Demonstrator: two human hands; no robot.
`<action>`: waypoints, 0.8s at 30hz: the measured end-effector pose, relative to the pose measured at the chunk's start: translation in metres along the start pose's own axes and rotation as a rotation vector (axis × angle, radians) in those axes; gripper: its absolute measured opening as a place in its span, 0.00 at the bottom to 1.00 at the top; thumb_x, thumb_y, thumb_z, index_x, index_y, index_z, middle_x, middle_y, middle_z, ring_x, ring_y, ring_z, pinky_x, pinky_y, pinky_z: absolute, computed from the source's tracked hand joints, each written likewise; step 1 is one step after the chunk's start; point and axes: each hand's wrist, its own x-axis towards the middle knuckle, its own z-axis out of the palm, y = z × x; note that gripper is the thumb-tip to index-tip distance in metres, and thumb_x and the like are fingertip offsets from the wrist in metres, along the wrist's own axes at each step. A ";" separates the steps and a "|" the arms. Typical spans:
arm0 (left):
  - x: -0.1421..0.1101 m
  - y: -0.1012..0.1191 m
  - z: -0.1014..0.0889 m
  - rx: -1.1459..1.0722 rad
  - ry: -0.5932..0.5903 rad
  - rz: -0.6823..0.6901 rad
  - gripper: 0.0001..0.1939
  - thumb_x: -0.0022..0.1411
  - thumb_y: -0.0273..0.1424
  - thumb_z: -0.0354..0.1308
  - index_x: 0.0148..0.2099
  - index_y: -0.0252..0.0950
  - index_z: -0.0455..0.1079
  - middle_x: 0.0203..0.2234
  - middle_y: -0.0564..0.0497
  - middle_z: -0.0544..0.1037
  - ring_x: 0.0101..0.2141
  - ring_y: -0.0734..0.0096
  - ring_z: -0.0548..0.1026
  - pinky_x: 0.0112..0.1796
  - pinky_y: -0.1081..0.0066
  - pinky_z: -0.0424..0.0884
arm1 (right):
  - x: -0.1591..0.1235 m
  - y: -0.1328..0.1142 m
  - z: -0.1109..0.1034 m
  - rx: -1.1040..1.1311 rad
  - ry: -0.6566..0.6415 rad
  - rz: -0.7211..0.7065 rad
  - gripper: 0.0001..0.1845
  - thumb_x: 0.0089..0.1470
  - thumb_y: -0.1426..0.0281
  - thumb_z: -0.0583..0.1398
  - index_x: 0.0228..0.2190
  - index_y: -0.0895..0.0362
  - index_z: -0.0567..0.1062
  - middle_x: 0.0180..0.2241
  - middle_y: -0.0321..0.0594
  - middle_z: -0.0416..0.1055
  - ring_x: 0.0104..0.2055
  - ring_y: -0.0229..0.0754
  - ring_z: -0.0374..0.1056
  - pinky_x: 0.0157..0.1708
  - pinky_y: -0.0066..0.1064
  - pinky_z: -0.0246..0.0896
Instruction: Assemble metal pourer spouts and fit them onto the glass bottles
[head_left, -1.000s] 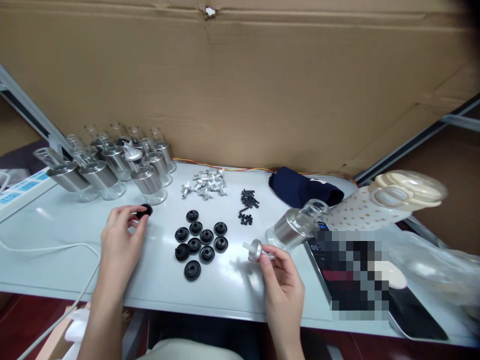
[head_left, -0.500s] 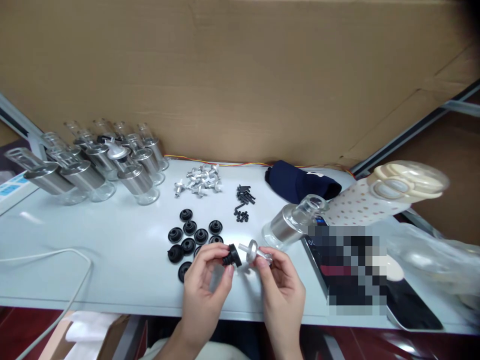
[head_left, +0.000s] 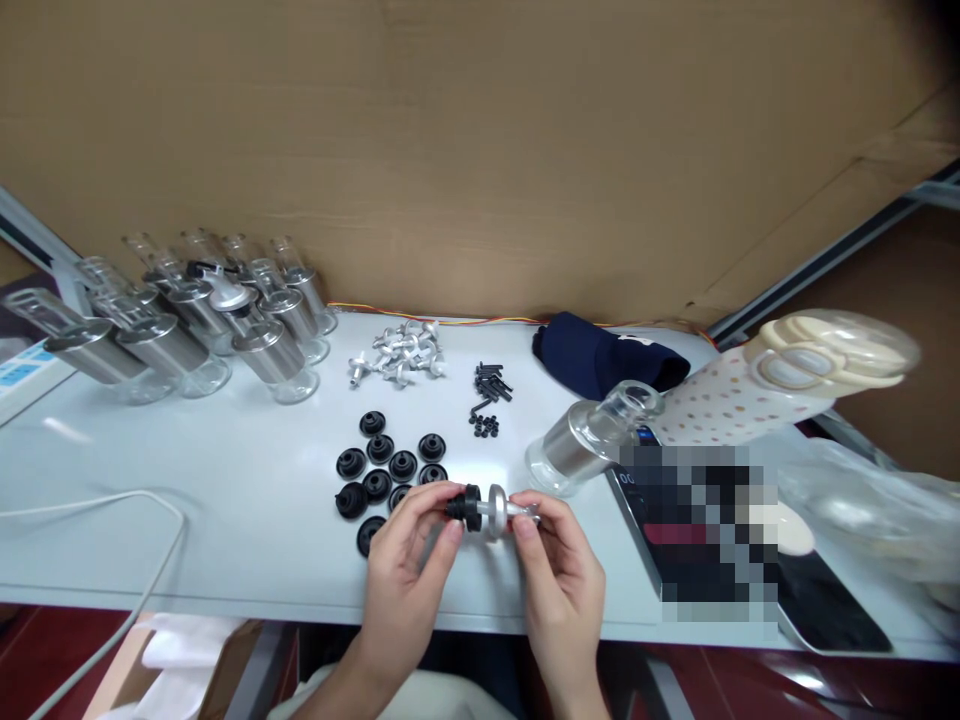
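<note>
Between thumb and fingers, my left hand (head_left: 411,560) grips a black ribbed stopper (head_left: 471,508). My right hand (head_left: 559,570) pinches a silver pourer spout (head_left: 496,512) by its narrow end. The spout's stem meets the open face of the stopper, with a gap left between stopper and silver flange; how deep the stem sits I cannot tell. Several more black stoppers (head_left: 379,449) lie left of my hands. Behind them is a heap of silver spouts (head_left: 405,353). Thin black tubes (head_left: 491,382) and small black rings (head_left: 484,426) lie in the middle of the table.
Several glass bottles with steel bands (head_left: 176,350) stand at the left, one with a spout fitted. Another such bottle (head_left: 574,445) stands right of my hands. Beyond it are a navy cap (head_left: 600,355), a dotted tumbler (head_left: 712,400) and clear plastic (head_left: 862,510). A white cable (head_left: 169,510) crosses the left side.
The silver spout and the black stopper have come together in line; the stem, apart from the stopper before, now reaches it. Both hands keep their grips.
</note>
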 end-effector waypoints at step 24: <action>0.004 0.004 -0.005 0.072 0.083 -0.042 0.13 0.58 0.40 0.62 0.37 0.36 0.77 0.31 0.48 0.79 0.32 0.69 0.79 0.33 0.76 0.77 | 0.002 0.002 -0.003 -0.063 -0.246 -0.123 0.09 0.60 0.75 0.57 0.39 0.51 0.75 0.34 0.38 0.72 0.38 0.39 0.69 0.36 0.27 0.67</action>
